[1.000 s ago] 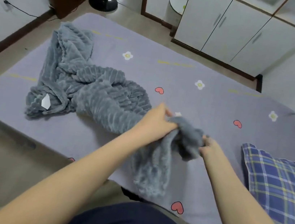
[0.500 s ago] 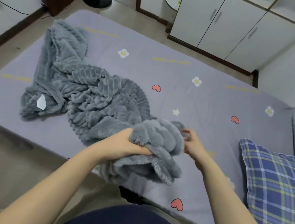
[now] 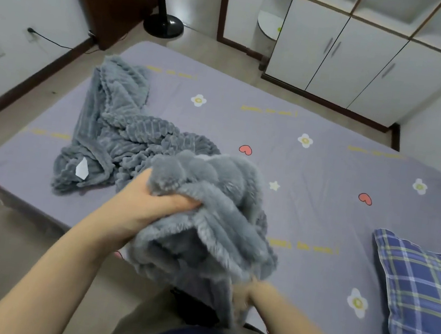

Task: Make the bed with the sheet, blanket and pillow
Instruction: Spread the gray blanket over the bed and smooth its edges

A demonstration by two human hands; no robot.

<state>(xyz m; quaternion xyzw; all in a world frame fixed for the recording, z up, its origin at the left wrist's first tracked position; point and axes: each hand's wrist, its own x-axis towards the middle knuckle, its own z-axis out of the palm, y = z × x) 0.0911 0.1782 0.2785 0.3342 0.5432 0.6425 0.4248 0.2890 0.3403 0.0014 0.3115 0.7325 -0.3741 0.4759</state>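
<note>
Gripping the bunched blanket (image 3: pixel 212 177), the left hand (image 3: pixel 151 208) holds its near end, length running off leftward (right hand (image 3: pixel 245 297) blurred, grip unclear).

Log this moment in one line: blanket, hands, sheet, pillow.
blanket: bunched, unspread | left hand: grips blanket | right hand: blurred under blanket, grip unclear | sheet: spread flat | pillow: on sheet

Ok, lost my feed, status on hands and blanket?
Left hand grips bunched blanket. Right hand blurred at its hanging edge, grip unclear. Sheet on, pillow at right; nothing blocking.
</note>
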